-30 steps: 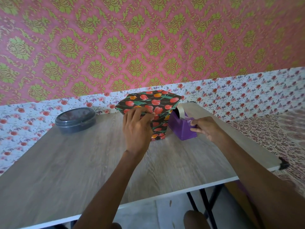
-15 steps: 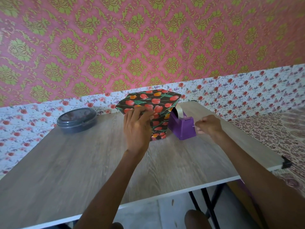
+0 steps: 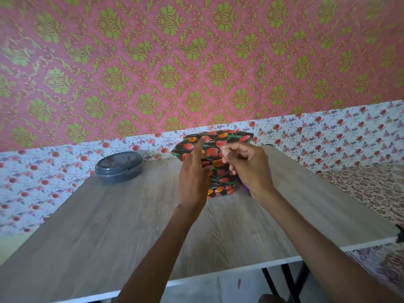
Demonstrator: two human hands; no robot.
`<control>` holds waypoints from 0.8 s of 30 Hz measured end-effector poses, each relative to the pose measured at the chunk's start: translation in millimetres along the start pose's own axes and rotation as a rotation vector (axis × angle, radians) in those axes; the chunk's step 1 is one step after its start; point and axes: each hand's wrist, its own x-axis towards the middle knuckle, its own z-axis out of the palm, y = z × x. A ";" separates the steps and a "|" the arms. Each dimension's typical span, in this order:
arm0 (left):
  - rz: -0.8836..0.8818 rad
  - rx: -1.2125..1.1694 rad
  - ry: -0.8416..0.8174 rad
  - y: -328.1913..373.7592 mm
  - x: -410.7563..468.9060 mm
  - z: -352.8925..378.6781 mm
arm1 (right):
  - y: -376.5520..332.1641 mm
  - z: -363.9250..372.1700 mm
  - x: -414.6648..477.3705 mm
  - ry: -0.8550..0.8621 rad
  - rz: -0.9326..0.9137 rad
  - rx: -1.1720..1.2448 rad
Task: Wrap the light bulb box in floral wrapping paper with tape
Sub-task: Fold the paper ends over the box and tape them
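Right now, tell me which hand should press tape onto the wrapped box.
Right. The right hand pinches what looks like a clear tape piece at the wrapped box, while the left hand lies against its paper, index finger out.

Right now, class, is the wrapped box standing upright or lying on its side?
Upright: the wrapped box stands on end on the table, taller than wide.

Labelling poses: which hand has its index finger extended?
The left hand, index straight against the wrapped box; the right hand has fingers curled in a pinch.
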 end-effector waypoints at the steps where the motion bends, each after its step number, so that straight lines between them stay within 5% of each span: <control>1: 0.003 0.014 -0.008 -0.4 -0.4 0.5 | 2.3 2.8 0.4 0.011 -0.003 -0.014; 5: -0.030 0.027 -0.021 -0.5 -1.7 -0.2 | 10.6 10.8 -0.4 -0.062 0.085 -0.063; 24: -0.024 0.021 -0.028 3.6 -5.3 -3.0 | 17.5 32.2 16.3 0.164 0.305 -0.311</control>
